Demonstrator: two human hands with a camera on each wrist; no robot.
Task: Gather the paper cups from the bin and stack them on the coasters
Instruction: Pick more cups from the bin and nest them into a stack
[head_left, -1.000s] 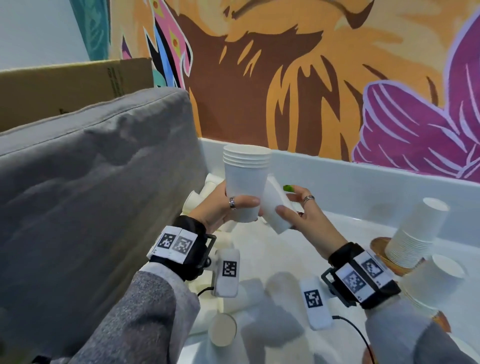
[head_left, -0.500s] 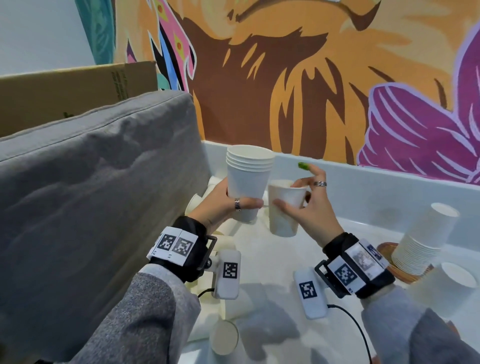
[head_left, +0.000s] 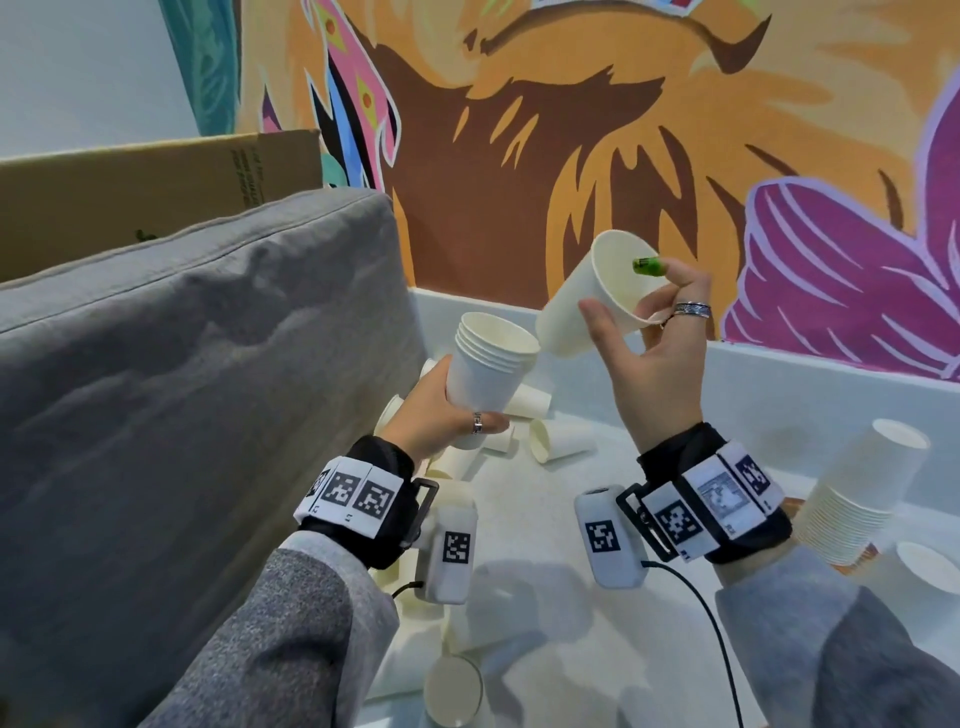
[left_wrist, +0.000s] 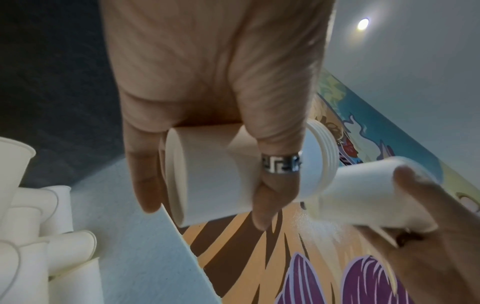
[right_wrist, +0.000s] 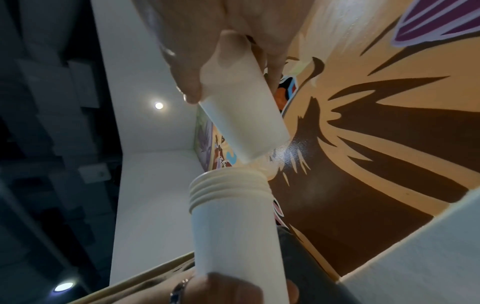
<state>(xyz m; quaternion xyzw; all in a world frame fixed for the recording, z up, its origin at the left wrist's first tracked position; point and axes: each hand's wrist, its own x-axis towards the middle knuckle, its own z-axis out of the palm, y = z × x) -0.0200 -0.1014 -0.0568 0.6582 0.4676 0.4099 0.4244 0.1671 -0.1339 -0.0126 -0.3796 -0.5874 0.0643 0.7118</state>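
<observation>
- Left hand (head_left: 441, 415) fingers wrap the short nested stack of white paper cups (head_left: 491, 364), mouth tipped right.
- Right hand (head_left: 649, 332) pinches a single white paper cup (head_left: 587, 301), base just above that mouth.
- Best: straighten it, then seat gently.

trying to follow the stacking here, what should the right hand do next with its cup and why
Probably right the single cup and lower it into the nested stack. The right hand holds it tilted, base just above the stack's open top, while the left hand holds the stack upright, mouth up, ready to receive it.
</observation>
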